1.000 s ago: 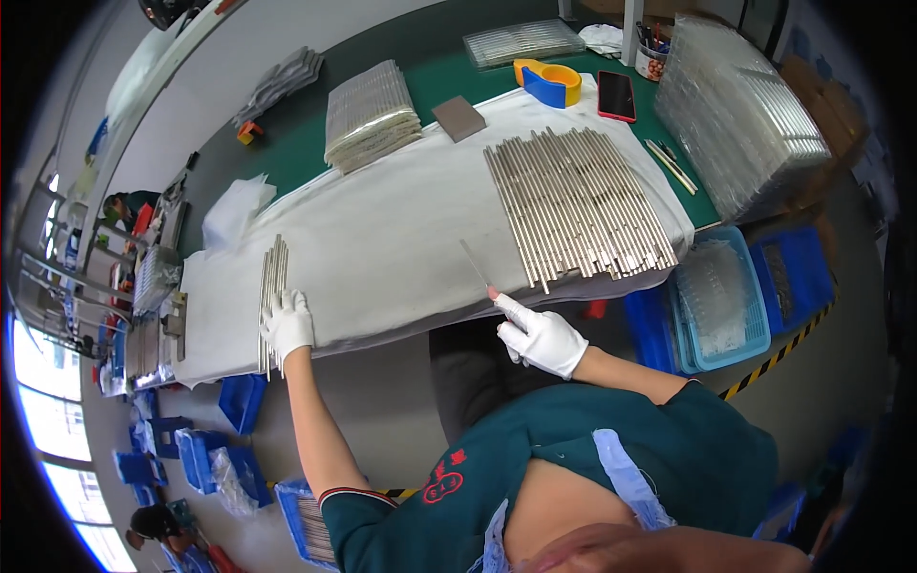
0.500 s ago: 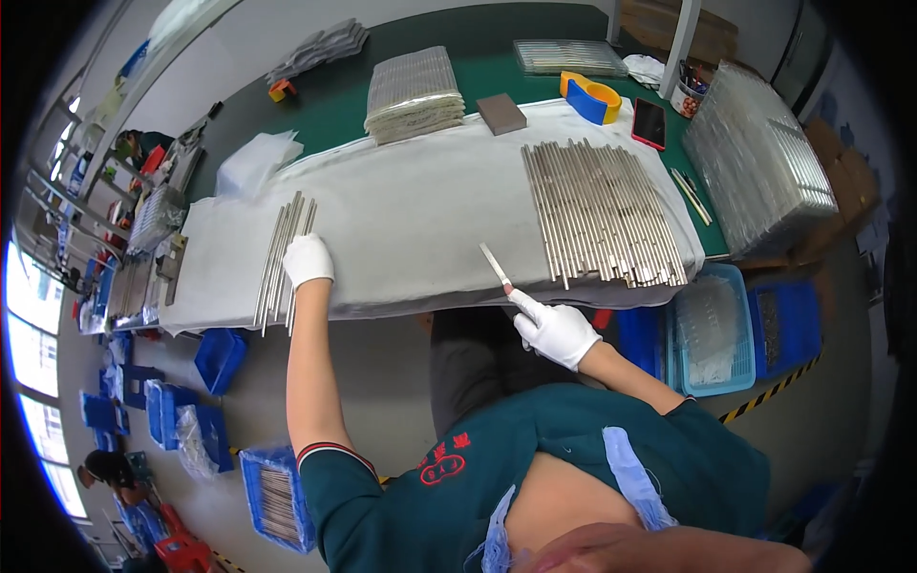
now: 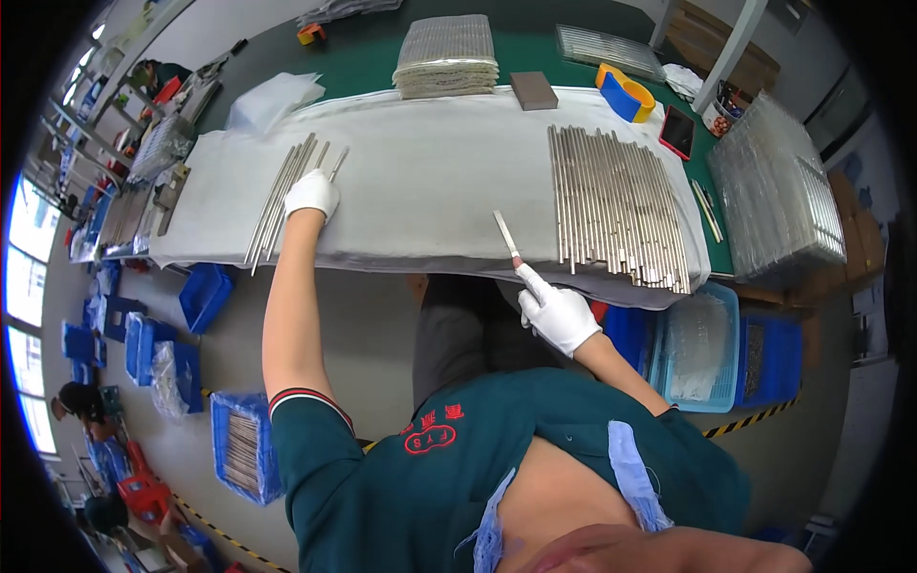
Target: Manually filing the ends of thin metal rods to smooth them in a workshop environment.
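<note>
My left hand (image 3: 311,194), in a white glove, rests on a small row of long metal rods (image 3: 277,199) at the left end of a white cloth (image 3: 430,172) over the workbench. My right hand (image 3: 558,311), also gloved, holds a thin flat blade tool (image 3: 506,235) that points up over the cloth's front edge. A larger row of metal rods (image 3: 611,205) lies side by side on the cloth just right of the tool.
A stack of clear trays (image 3: 449,55), a brown block (image 3: 534,91), a yellow and blue tape dispenser (image 3: 626,93) and a phone (image 3: 677,132) sit behind the cloth. Clear trays (image 3: 774,196) are piled at right. Blue bins (image 3: 707,344) stand below the bench.
My left hand has stayed on the small row of rods. My right hand keeps the blade tool and has shifted slightly; the view has turned and moved closer to the bench.
</note>
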{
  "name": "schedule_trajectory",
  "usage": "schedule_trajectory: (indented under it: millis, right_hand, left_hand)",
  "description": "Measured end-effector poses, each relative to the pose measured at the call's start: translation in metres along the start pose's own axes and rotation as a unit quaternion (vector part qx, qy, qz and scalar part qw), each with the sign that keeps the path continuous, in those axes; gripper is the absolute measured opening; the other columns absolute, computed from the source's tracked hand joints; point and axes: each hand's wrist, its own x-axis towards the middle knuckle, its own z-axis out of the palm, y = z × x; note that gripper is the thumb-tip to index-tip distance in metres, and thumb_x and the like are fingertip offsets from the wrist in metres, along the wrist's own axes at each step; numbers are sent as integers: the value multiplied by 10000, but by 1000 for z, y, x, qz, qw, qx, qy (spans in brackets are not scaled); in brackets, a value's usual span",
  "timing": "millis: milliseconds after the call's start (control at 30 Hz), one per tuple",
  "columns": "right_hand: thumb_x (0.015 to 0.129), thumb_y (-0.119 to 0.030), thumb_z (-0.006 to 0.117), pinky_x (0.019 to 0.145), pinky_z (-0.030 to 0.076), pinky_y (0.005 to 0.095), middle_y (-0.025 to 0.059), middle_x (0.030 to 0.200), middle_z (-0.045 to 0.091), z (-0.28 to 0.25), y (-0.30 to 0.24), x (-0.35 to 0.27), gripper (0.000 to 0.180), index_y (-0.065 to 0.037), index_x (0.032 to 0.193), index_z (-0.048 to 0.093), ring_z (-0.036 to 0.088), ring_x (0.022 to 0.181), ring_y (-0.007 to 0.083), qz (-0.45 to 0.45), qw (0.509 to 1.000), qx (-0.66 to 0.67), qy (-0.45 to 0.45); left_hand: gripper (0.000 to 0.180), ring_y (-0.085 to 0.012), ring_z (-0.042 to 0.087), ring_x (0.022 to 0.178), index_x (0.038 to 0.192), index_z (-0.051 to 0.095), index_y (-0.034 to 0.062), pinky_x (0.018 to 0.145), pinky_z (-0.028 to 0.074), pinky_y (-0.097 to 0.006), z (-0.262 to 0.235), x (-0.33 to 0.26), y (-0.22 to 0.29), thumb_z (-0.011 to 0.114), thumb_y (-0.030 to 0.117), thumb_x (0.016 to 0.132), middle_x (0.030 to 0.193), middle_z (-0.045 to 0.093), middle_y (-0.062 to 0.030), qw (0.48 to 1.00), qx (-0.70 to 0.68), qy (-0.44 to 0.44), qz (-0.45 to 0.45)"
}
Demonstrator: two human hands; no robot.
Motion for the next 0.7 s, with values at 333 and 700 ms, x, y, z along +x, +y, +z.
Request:
schedule_trajectory:
  millis: [333,700]
  right_hand:
    - [796,-124,531,412,474,386,99,1099,612,-1,15,-12,312,-35,1094,563,573,444,238,-137,958,-234,95]
    - [825,-160,562,406,444,368,113,705,626,5,27,-14,497,-100,1304,444,526,400,241,-226,934,-245,130]
  left_hand:
    - [337,-137,495,650,973,619,33,638,416,-265,-13,-155,115,483,339,930,684,568,-46,818,-537,-188,85]
    - [201,-148,572,665,1004,650,73,637,452,-253,11,-182,107,573,204,873,828,642,-67,903,-385,-119,149]
